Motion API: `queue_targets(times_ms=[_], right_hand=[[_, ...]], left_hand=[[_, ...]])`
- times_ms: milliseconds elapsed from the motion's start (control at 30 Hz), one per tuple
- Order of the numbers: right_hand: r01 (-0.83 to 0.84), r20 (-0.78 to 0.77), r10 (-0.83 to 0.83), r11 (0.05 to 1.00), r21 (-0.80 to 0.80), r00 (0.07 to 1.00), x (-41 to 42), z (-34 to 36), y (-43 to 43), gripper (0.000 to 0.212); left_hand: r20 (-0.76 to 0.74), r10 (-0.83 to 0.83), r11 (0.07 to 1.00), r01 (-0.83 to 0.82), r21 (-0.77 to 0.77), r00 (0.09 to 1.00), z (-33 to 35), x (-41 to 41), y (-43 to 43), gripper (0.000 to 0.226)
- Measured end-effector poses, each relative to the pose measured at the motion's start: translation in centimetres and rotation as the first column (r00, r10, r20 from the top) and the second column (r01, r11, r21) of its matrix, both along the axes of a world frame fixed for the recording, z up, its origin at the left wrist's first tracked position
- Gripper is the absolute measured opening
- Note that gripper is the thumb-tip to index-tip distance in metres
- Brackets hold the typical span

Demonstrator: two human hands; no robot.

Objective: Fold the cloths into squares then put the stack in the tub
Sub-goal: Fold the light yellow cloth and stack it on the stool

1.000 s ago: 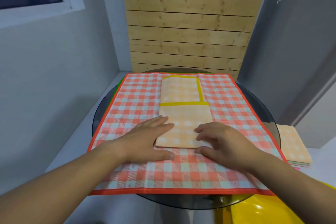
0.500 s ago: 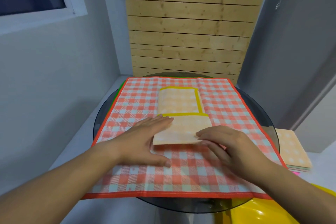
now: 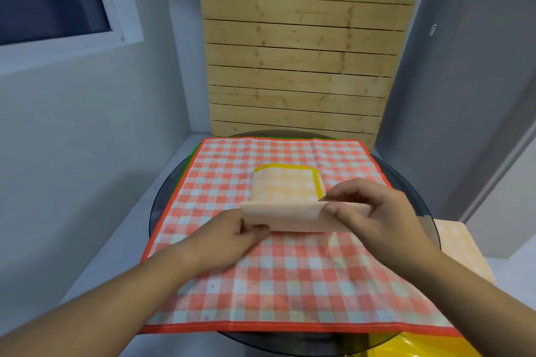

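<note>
A pale orange checked cloth with a yellow border (image 3: pixel 285 191) lies folded into a strip on a spread red-and-white checked cloth (image 3: pixel 290 278). Its near end is lifted off the red cloth and bent toward the far end. My left hand (image 3: pixel 229 236) pinches the lifted end's left corner. My right hand (image 3: pixel 368 211) pinches its right corner. A stack of folded cloths (image 3: pixel 461 246) with an orange one on top sits at the right, beyond the table's edge. A yellow tub (image 3: pixel 417 349) shows at the bottom right, mostly hidden.
The cloths lie on a round dark glass table (image 3: pixel 162 206). A green edge of another cloth (image 3: pixel 193 153) peeks out under the red one at the far left. Grey walls and a wooden slat panel (image 3: pixel 301 66) close in behind.
Both hands went from lying flat on the orange cloth's near end to pinching its corners. They have lifted that end and carried it toward the far end.
</note>
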State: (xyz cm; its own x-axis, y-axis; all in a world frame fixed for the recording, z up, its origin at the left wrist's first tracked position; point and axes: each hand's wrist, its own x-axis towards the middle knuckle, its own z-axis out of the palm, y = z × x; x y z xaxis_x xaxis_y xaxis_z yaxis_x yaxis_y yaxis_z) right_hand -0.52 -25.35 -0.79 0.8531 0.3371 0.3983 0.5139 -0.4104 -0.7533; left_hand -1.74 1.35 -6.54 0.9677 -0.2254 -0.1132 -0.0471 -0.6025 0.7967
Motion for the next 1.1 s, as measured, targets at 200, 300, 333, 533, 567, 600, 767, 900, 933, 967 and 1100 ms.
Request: queue_targets(times_ms=[200, 300, 333, 533, 567, 600, 767, 900, 933, 967, 1100], right_hand=[[0.010, -0.357, -0.004, 1.000, 0.016, 0.934, 2.4, -2.3, -0.3, 0.052], [0.045, -0.420, -0.093, 0.991, -0.122, 0.903, 4.0, -4.1, -0.1, 0.045], [0.056, -0.423, -0.122, 0.984, -0.167, 0.898, 4.3, -4.4, 0.1, 0.042], [0.183, -0.375, -0.299, 0.931, -0.315, 0.878, 5.7, -5.1, 0.8, 0.066], [0.192, -0.357, -0.312, 0.924, -0.332, 0.880, 5.7, -5.2, 0.8, 0.067], [0.193, -0.344, -0.320, 0.915, -0.355, 0.883, 5.7, -5.2, 0.8, 0.064], [0.167, -0.310, -0.335, 0.871, -0.462, 0.890, 5.0, -5.5, 0.7, 0.049], [0.140, -0.324, -0.356, 0.832, -0.536, 0.877, 4.7, -6.0, 1.3, 0.055], [0.139, -0.324, -0.369, 0.818, -0.559, 0.871, 4.6, -6.0, 1.5, 0.057], [0.140, -0.316, -0.382, 0.800, -0.584, 0.868, 4.5, -5.9, 1.6, 0.059], [0.197, -0.166, -0.432, 0.676, -0.710, 0.886, 3.4, -6.1, 2.9, 0.067]], left_hand=[[-0.065, 0.131, 0.968, -0.142, -0.205, 0.989, 0.5, 1.3, -0.5, 0.018], [-0.085, 0.191, 0.940, -0.207, -0.270, 0.978, 0.6, 2.2, -0.7, 0.023], [-0.086, 0.211, 0.938, -0.226, -0.262, 0.974, 0.5, 2.6, -0.7, 0.023], [-0.083, 0.349, 0.921, -0.358, -0.154, 0.934, 0.2, 4.3, -1.1, 0.023], [-0.063, 0.371, 0.917, -0.376, -0.135, 0.927, 0.3, 4.3, -1.3, 0.028], [-0.047, 0.385, 0.914, -0.388, -0.119, 0.922, 0.4, 4.2, -1.4, 0.035], [-0.011, 0.350, 0.937, -0.350, -0.003, 0.937, 0.4, 3.3, -2.2, 0.056], [-0.041, 0.278, 0.956, -0.272, 0.111, 0.960, 0.3, 2.5, -3.2, 0.065], [-0.040, 0.266, 0.954, -0.257, 0.153, 0.963, 0.2, 2.4, -3.6, 0.062], [-0.027, 0.260, 0.945, -0.249, 0.212, 0.965, 0.1, 2.3, -4.0, 0.060], [0.089, 0.259, 0.826, -0.269, 0.496, 0.962, -0.6, 1.6, -5.7, 0.067]])
